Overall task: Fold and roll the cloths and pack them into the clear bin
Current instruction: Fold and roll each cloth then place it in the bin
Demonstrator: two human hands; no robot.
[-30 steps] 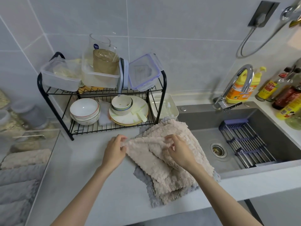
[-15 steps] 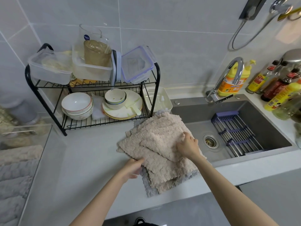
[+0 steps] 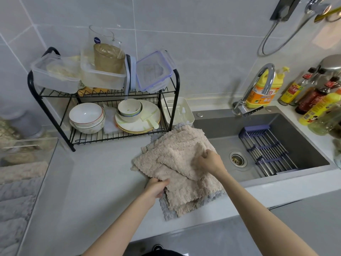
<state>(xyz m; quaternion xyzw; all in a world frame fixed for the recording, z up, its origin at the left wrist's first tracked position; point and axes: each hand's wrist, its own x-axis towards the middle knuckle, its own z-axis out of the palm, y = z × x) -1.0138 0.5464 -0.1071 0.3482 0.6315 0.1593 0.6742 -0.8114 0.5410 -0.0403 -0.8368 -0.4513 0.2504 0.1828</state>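
A pile of fluffy beige cloths (image 3: 177,156) lies on the white counter beside the sink, over a grey cloth (image 3: 167,212) whose edge shows at the front. My left hand (image 3: 156,186) grips the near left edge of a beige cloth. My right hand (image 3: 209,160) pinches a fold of the top beige cloth near its right side. The clear bin (image 3: 46,159) stands at the far left, holding several rolled beige and grey cloths.
A black wire dish rack (image 3: 103,93) with bowls, plates and plastic boxes stands behind the pile. A white tub (image 3: 177,109) is next to it. The grey sink (image 3: 267,143) with a drain rack lies to the right. Bottles (image 3: 313,97) line the back right.
My left hand moved from the cloth's far left corner to its near left edge. My right hand shifted right along the top cloth, which now lies folded over.
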